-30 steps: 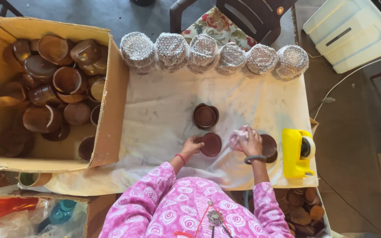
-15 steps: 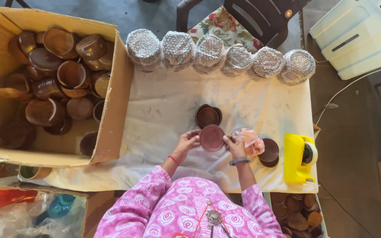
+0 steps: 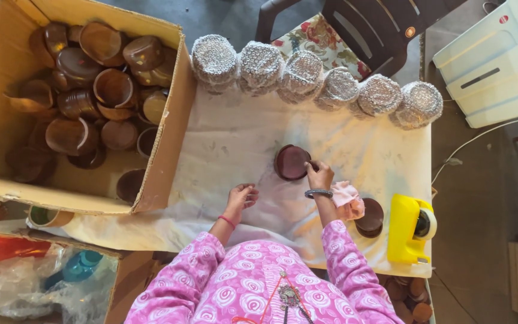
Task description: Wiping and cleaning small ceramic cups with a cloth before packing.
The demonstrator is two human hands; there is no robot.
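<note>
Right hand — fingertips on the right rim of the small stack of dark wooden discs lying on the white cloth; whether the fingers pinch the top disc or only rest on it cannot be told from this angle. A pink rag lies by the right wrist, just beside a second pile of discs.

Left hand — empty, fingers loosely curled, resting on the cloth a little apart from the stack.

Change: half a second ago both hands held one round disc up between them, the rag tucked under the right palm; a second ago the disc lay on the cloth under the left hand while the right rubbed with the rag. Now that disc sits on the stack, the rag is dropped, the left hand has let go — one piece looks wiped and set aside.

Surroundings: cardboard box of brown wooden bowls at left; row of foil-wrapped bundles along the far edge; yellow tape dispenser at right; dark chair beyond
</note>
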